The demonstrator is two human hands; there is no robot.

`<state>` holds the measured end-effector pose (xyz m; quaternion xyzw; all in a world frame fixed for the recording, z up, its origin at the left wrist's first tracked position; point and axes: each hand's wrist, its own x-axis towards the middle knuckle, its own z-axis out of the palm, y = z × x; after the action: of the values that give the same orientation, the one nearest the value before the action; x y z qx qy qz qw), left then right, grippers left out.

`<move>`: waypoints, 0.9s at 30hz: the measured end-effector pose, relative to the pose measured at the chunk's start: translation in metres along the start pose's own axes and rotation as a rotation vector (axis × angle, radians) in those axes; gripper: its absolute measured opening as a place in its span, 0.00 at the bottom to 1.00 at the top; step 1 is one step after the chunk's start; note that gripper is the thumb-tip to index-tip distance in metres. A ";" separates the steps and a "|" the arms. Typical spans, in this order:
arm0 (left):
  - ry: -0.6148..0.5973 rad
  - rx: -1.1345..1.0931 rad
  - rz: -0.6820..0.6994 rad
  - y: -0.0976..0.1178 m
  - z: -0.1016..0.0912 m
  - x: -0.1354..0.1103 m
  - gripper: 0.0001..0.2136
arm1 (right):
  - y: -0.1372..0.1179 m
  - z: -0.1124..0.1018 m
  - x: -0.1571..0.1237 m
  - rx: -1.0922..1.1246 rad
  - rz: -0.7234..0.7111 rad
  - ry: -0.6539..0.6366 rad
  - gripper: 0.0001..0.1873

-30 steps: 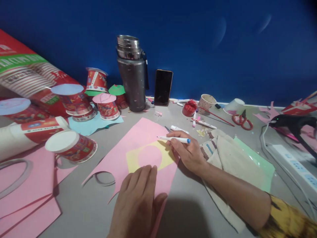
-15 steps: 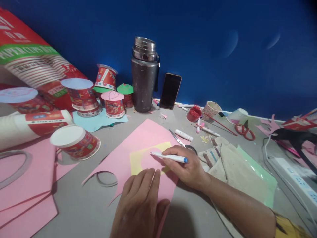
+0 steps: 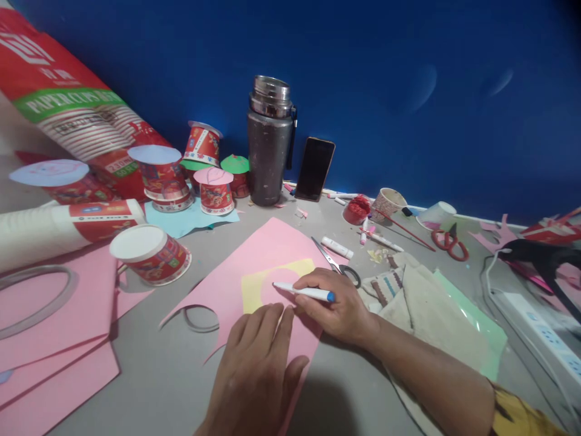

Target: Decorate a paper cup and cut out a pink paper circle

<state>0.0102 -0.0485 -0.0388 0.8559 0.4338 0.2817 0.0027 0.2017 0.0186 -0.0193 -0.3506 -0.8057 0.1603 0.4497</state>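
My right hand [image 3: 340,303] grips a white marker [image 3: 308,292] with a blue end. Its dark tip meets a pink paper circle [image 3: 267,295] that lies over a yellow piece of paper [image 3: 250,289]. Under both is a larger sheet of pink paper [image 3: 267,239] with curved cut-outs along its left side. My left hand [image 3: 258,357] rests flat on the sheet, fingers stretched out, fingertips at the near edge of the yellow piece. Just beyond my right hand lie open scissors [image 3: 338,263], partly covered by it.
At left stand decorated paper cups [image 3: 154,254], a pack of cups [image 3: 86,115] and pink sheets [image 3: 59,375]. A flask [image 3: 270,151] and a phone [image 3: 314,168] stand at the back. A cloth [image 3: 426,309], red-handled scissors [image 3: 449,240] and a power strip [image 3: 540,327] lie right.
The marker has shifted slightly left and down over the pink circle, with my right hand following. My left hand stays on the paper. The camera view has turned a little left.
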 end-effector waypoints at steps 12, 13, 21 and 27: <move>0.021 0.031 -0.003 0.001 -0.001 0.001 0.13 | -0.002 0.002 0.002 0.038 -0.007 -0.034 0.05; 0.027 0.028 -0.003 0.001 -0.001 0.001 0.13 | -0.002 0.002 0.002 0.037 -0.004 -0.046 0.05; 0.009 0.031 -0.029 0.004 0.003 0.000 0.12 | 0.000 0.001 0.002 0.024 -0.021 -0.078 0.05; 0.018 0.013 -0.032 0.004 0.003 0.001 0.13 | 0.001 0.002 0.001 0.047 -0.016 -0.073 0.05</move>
<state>0.0153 -0.0502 -0.0400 0.8462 0.4492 0.2866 -0.0021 0.2003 0.0205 -0.0199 -0.3277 -0.8202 0.1881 0.4295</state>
